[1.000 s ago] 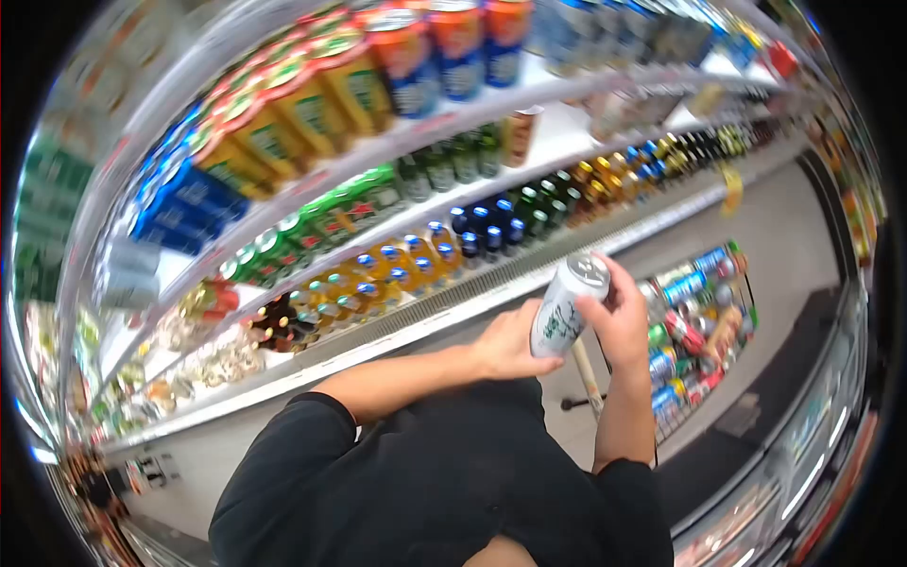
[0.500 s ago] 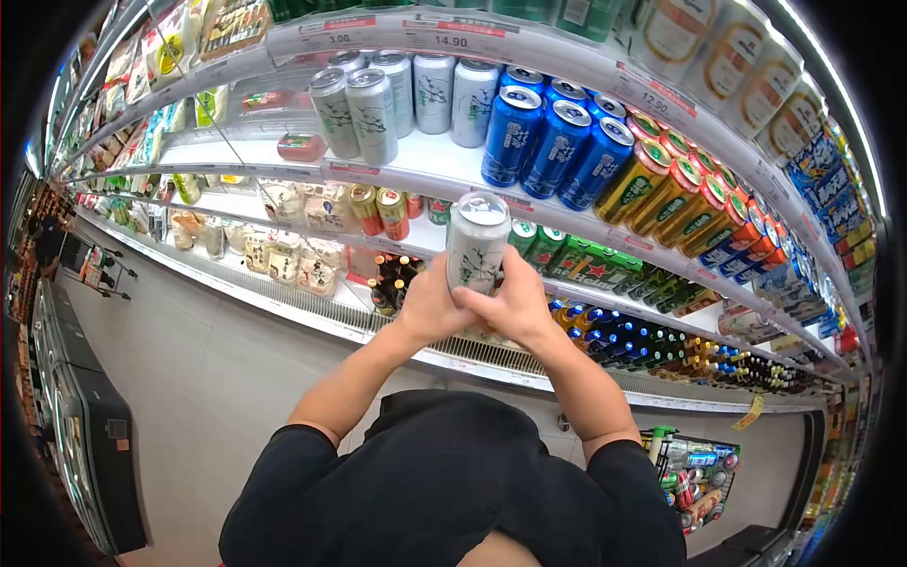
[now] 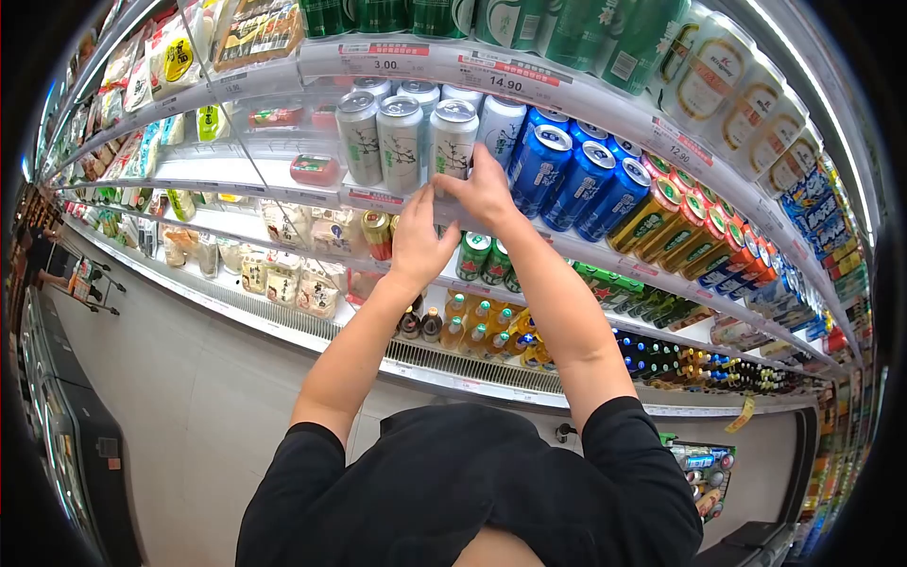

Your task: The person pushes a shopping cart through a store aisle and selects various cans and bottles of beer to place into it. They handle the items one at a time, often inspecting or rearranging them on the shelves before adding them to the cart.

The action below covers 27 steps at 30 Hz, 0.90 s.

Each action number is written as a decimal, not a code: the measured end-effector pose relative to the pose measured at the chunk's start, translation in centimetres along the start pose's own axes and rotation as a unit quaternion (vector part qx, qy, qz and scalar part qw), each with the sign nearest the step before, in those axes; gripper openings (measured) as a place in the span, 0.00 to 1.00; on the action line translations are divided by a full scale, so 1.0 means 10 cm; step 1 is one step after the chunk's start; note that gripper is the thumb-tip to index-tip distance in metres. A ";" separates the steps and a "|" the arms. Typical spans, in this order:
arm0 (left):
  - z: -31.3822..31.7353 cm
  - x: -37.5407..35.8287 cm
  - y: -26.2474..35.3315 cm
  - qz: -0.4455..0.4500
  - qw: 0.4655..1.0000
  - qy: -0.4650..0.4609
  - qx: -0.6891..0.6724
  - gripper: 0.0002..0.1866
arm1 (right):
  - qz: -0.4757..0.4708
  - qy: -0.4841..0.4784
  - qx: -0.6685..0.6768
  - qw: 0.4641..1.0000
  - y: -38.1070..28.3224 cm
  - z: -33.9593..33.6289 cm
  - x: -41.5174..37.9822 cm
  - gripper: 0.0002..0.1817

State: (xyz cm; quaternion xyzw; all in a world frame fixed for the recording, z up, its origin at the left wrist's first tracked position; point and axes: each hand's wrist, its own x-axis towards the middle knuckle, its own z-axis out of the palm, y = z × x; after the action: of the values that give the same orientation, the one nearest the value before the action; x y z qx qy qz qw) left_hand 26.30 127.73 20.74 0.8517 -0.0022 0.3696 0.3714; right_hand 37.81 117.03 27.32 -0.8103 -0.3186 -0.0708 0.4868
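A white beer can (image 3: 453, 137) with a dark branch print stands at the front of the upper shelf. My right hand (image 3: 480, 189) holds it low down, thumb across the front and fingers along its right side. Just below and to the left, my left hand (image 3: 420, 238) is open, its fingers stretched up to the shelf edge and the thumb apart. Matching white cans (image 3: 401, 142) stand close on the left, with more behind. To the right is a group of blue cans (image 3: 540, 161).
Red-topped gold cans (image 3: 647, 208) continue the row rightward. A shelf rail with price labels (image 3: 491, 80) runs above the cans. Green cans (image 3: 474, 253) sit on the shelf beneath. A cart with cans (image 3: 704, 472) stands at lower right, and dark freezer cases (image 3: 76, 425) at left.
The white can has gone from between both hands, out in front of the shelf, up into the row of white cans. My left hand has let go of it.
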 end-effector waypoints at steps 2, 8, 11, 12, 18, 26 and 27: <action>0.01 -0.03 -0.03 0.010 1.000 0.002 0.009 0.40 | 0.009 -0.010 0.002 1.000 0.00 0.01 -0.01 0.35; 0.04 -0.06 -0.06 0.022 0.999 0.008 0.035 0.40 | 0.003 -0.018 0.011 1.000 -0.03 0.00 -0.03 0.36; 0.09 -0.08 -0.09 0.024 0.998 0.010 0.056 0.41 | 0.004 -0.038 0.012 0.999 0.01 -0.02 0.00 0.38; 0.10 -0.08 -0.09 0.021 0.998 0.008 0.059 0.41 | 0.006 -0.037 0.012 0.999 0.02 -0.02 -0.01 0.38; 0.16 -0.09 -0.02 0.008 0.997 0.012 0.070 0.40 | -0.007 -0.019 0.019 1.000 0.15 0.09 0.01 0.40; 0.37 -0.16 0.19 -0.056 0.998 0.033 0.008 0.39 | 0.022 0.002 -0.014 1.000 0.02 0.03 -0.22 0.60; 0.39 -0.27 0.27 -0.046 0.999 0.022 0.006 0.39 | -0.016 0.022 -0.008 1.000 -0.01 -0.05 -0.40 0.57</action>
State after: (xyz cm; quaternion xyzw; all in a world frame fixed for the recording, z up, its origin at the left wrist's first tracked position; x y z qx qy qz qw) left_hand 26.04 122.54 19.01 0.8445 0.0471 0.3713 0.3830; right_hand 34.70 114.84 25.95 -0.8073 -0.3201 -0.0989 0.4857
